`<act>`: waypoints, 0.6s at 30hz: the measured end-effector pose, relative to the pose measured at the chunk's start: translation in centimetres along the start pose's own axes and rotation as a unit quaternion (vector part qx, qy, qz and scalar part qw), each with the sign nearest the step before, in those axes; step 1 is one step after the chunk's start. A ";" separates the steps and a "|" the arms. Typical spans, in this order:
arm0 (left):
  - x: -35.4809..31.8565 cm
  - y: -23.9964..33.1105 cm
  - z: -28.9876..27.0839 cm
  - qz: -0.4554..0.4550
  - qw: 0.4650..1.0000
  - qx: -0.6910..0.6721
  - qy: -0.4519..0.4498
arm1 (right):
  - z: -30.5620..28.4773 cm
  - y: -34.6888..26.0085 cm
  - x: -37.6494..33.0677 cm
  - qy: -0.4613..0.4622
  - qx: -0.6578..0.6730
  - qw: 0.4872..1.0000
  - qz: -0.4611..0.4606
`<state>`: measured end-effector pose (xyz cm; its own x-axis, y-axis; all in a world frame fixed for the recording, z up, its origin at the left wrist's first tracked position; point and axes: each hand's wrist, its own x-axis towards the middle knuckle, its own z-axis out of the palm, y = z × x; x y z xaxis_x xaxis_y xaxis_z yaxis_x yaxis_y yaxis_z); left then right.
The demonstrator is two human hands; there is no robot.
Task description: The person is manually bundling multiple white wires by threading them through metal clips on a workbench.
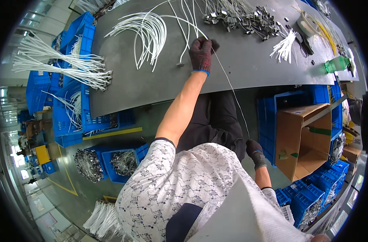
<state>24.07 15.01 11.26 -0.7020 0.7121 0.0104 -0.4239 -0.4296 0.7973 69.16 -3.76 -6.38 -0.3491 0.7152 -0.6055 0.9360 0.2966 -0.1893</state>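
Observation:
My left hand (201, 54), in a dark knit glove, is stretched out onto the grey table (248, 68) and closed in a fist on a thin white wire (231, 86). The wire runs taut from that fist off the table's near edge down to my right hand (254, 151), also gloved, which grips its other end beside my thigh. A fan of curved white wires (149, 30) lies just left of my left hand. A small metal terminal (180, 64) on one wire end rests close by.
A pile of wires with metal clips (242, 18) lies at the table's far side, with a bunch of short white pieces (285, 46) and a green bottle (336, 63) to the right. Blue crates (85, 117) stand left, an open cardboard box (301, 137) right.

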 end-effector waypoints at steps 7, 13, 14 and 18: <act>-6.4 -3.2 -2.8 -0.217 0.911 0.237 -0.260 | 1.4 1.5 -0.9 -0.024 -0.004 1.000 -0.013; -7.9 -3.3 -2.5 -0.214 0.928 0.213 -0.219 | -14.5 -11.2 0.5 0.214 0.329 0.907 -0.153; -8.9 -3.4 -1.9 -0.243 0.921 0.191 -0.237 | -15.9 -13.2 1.3 0.236 0.424 0.863 -0.145; -11.4 -1.7 -1.1 -0.192 0.868 0.319 -0.328 | -18.7 -16.6 5.8 0.326 0.518 0.773 -0.168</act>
<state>32.16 7.02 9.13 -0.0124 0.9877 -0.1557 -0.0035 0.1557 0.9878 50.76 7.36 7.70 -0.2119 0.9751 0.0660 0.2041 0.1102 -0.9727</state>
